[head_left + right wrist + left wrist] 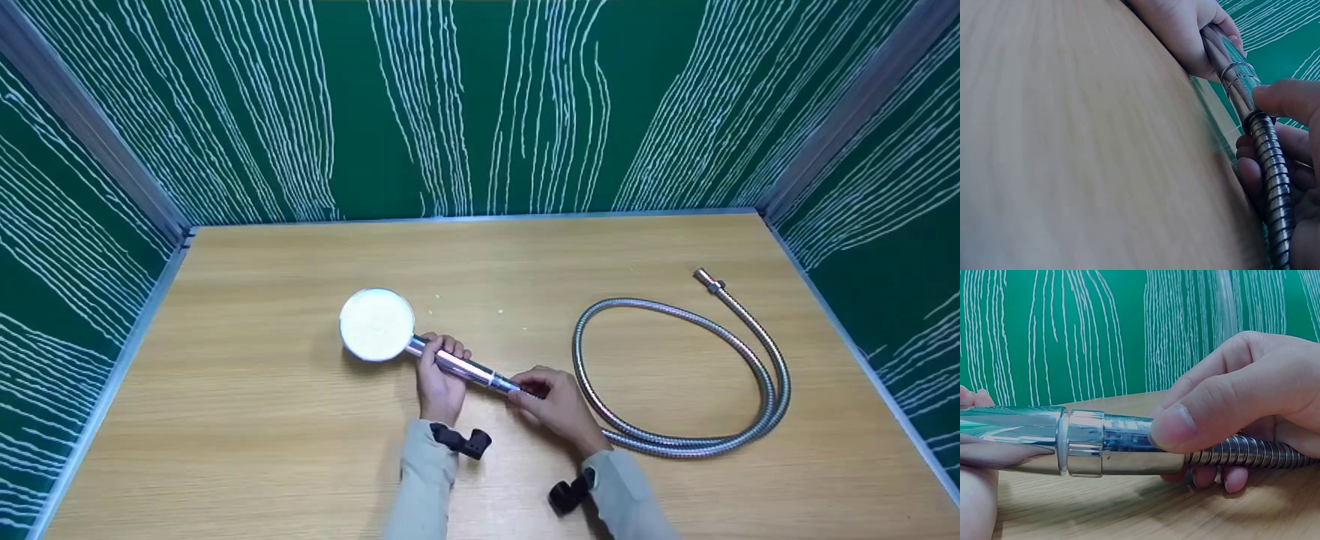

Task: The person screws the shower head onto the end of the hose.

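A shower head (376, 325) with a round white face and a chrome handle (461, 366) is held just above the table, its head to the left. My left hand (441, 386) grips the handle below the head. At the handle's lower end, my right hand (553, 401) pinches the smooth chrome end fitting (1134, 444) of a ribbed metal shower hose (1275, 180). In the left wrist view the fitting meets the handle end, with a thin pale ring (1063, 442) between them. Whether the threads are engaged cannot be seen.
The rest of the hose (679, 446) lies looped on the wooden table (247, 450) at the right, its free end fitting (707, 280) toward the back. Small pale crumbs (501, 311) dot the table's middle. Green panels (360, 112) with white lines stand around the back and sides.
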